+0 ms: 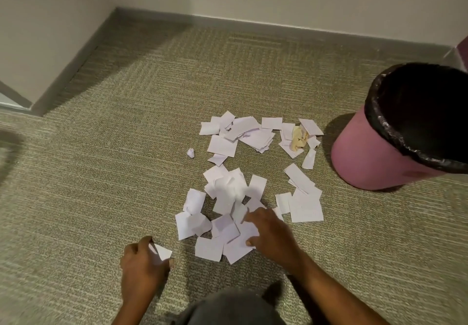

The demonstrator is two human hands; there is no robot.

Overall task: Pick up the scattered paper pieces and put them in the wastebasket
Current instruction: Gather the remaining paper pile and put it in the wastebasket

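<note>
Two hands down on the carpet (101,147): left hand (144,261) has fingers curled round one slip (162,251), just left of the papers (225,198). Right hand (272,233) lies with fingers spread on the near edge of the papers, which are scattered mid-floor. The pink bin (354,152) stands upright just right of them, black liner (374,122) over its rim.

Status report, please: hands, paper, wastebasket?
Left hand pinches one paper piece. Right hand rests on the near pile. Wastebasket upright to the right, nothing blocking it.
</note>
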